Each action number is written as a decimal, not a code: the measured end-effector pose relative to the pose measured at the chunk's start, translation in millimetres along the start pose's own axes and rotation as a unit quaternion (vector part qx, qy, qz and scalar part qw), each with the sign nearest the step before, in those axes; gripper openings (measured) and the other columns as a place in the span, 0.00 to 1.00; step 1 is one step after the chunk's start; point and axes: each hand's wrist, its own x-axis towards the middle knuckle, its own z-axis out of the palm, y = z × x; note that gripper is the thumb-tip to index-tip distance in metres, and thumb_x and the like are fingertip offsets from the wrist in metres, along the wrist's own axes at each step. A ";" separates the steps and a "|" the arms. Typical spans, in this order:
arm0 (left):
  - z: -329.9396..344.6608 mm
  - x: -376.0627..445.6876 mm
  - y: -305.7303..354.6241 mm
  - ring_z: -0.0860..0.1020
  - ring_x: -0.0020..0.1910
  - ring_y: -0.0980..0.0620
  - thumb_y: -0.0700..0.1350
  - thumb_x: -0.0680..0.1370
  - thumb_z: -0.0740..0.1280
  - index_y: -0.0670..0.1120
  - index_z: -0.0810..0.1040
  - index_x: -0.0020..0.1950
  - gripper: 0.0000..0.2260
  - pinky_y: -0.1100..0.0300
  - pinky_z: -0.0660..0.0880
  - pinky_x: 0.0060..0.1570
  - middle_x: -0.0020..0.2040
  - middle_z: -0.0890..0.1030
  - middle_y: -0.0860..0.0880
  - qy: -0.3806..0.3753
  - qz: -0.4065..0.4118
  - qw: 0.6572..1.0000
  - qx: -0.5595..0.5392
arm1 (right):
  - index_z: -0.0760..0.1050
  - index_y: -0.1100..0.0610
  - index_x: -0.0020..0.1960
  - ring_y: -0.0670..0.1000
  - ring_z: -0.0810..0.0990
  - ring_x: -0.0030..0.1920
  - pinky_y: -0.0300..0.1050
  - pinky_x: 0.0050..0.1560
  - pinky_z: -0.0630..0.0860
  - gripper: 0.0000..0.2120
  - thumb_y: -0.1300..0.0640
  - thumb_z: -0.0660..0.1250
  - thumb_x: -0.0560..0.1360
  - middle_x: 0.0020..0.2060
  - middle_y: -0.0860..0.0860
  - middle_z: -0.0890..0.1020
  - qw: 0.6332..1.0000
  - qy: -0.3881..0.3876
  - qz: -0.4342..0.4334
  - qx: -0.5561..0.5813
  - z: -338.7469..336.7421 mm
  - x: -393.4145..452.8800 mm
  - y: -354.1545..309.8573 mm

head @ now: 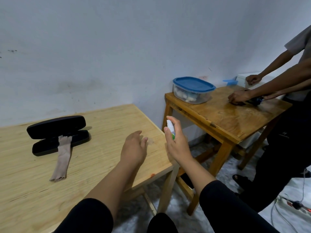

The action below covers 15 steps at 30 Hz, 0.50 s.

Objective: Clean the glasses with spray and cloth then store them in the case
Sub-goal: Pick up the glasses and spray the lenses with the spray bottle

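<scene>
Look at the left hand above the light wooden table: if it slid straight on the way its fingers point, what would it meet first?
Probably the glasses, a faint clear shape on the table just past the left hand's fingertips. They are hard to make out and depth is unclear.

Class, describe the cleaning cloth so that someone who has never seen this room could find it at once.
Start at the pale wooden table against the wall. On its left part lies an open black glasses case. The cloth is the beige strip draped from that case toward the table's near edge, the only soft, light thing there.
</scene>
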 end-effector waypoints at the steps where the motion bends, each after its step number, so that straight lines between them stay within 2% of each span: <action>1: -5.4 1.3 -2.3 0.71 0.65 0.46 0.51 0.79 0.59 0.46 0.68 0.68 0.19 0.53 0.68 0.63 0.67 0.73 0.45 0.003 0.001 1.000 0.019 | 0.61 0.46 0.68 0.43 0.74 0.42 0.43 0.47 0.72 0.17 0.51 0.55 0.80 0.52 0.39 0.71 1.000 -0.003 -0.003 -0.003 -0.2 0.7 -1.9; 4: -24.7 6.0 -8.4 0.68 0.66 0.45 0.51 0.80 0.57 0.42 0.66 0.68 0.20 0.53 0.66 0.65 0.68 0.70 0.44 0.004 0.031 0.995 0.093 | 0.61 0.46 0.69 0.46 0.75 0.50 0.44 0.51 0.69 0.17 0.51 0.54 0.81 0.57 0.45 0.73 1.000 -0.009 -0.003 0.000 1.6 4.4 -7.0; 7: -44.7 14.1 -15.0 0.70 0.63 0.39 0.52 0.79 0.54 0.36 0.70 0.64 0.22 0.49 0.67 0.63 0.62 0.73 0.38 0.017 0.066 0.990 0.125 | 0.62 0.49 0.69 0.49 0.72 0.61 0.37 0.52 0.64 0.17 0.53 0.54 0.81 0.65 0.48 0.72 1.000 -0.004 -0.017 0.008 5.7 8.3 -14.2; 10: -63.7 21.6 -19.7 0.70 0.64 0.36 0.46 0.79 0.60 0.33 0.70 0.63 0.19 0.48 0.65 0.65 0.59 0.74 0.34 0.030 0.075 0.983 0.164 | 0.63 0.50 0.69 0.45 0.70 0.60 0.34 0.52 0.62 0.17 0.53 0.53 0.81 0.65 0.48 0.71 0.999 -0.003 -0.032 0.015 12.0 13.4 -26.0; 15: -104.5 26.9 -24.1 0.64 0.69 0.39 0.49 0.80 0.56 0.35 0.65 0.67 0.21 0.50 0.59 0.68 0.65 0.71 0.36 0.052 0.075 0.971 0.222 | 0.63 0.51 0.70 0.39 0.66 0.56 0.34 0.53 0.61 0.17 0.54 0.53 0.81 0.60 0.41 0.68 0.998 -0.008 -0.057 0.036 31.9 25.0 -56.9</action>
